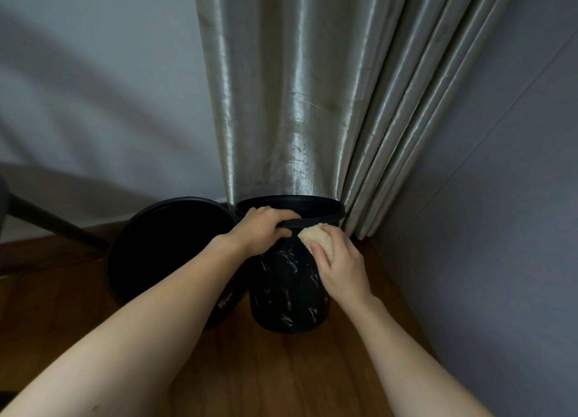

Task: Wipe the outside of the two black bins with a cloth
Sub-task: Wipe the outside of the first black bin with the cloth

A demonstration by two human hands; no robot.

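Far left: a dark slanted leg [53, 221] of some furniture is seen against the grey wall [93, 88], well apart from both hands.

Left black bin [162, 254] is stood on the wooden floor [266, 376], just left of the left hand's fingers; its open mouth is turned toward the camera and its lower side is partly hidden by the left forearm. It is untouched by either hand.

Left hand [259, 232]: fingers [283, 218] are curled over the near rim of the right black bin [289, 291], with the thumb on the outside just under the rim. The rim is gripped.

Right black bin is stood upright on the floor, directly below both hands, just beside the left bin; whether the two bins touch cannot be told. Pale marbled streaks are seen on its outer wall.

Cloth [316, 238], cream and fluffy, is pressed against the bin's outer wall just under the rim, immediately right of the left thumb.

Right hand [341, 263]: fingers are wrapped over the cloth, thumb on its near edge; the cloth is held against the bin.

Behind the fingers a shiny grey-green curtain [297, 103] is hung down to the bin's rim. Right of the fingers a grey wall panel [500, 197] is seen.
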